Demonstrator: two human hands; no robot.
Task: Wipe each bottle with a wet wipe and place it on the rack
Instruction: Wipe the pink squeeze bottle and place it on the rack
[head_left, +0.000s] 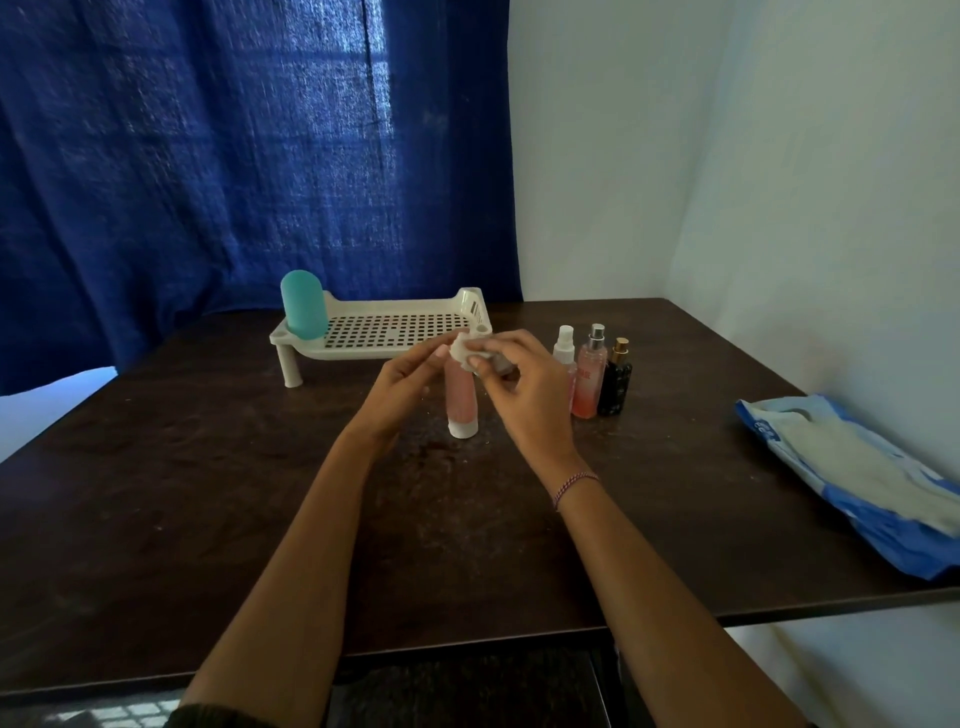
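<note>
a: where's the bottle (461, 402) from the rack (395, 328)?
b: just in front of the rack's right end, standing on the surface (208, 493) with its white end down. its long axis is upright, so it runs straight down from the hands, which are both at its top

a: and the hands?
b: the right hand (514, 387) has its fingers curled round a bunched wipe (462, 351) that sits on the bottle's top. the left hand (410, 382) comes in from the other side with its fingertips at the wipe. i cannot tell whether it pinches the wipe or the bottle under it

a: which one is nearer the rack?
b: the left, i'd say. the rack's bare grid lies just behind and left of the bottle's top, and a teal bottle (304, 306) stands at the rack's left end. i judge that a short lift and a carry back and to the left would set it there, once the lower body is wiped

a: how does the bottle look?
b: a slim tube with a pale pink body and a white foot. the wipe hides its top
</note>
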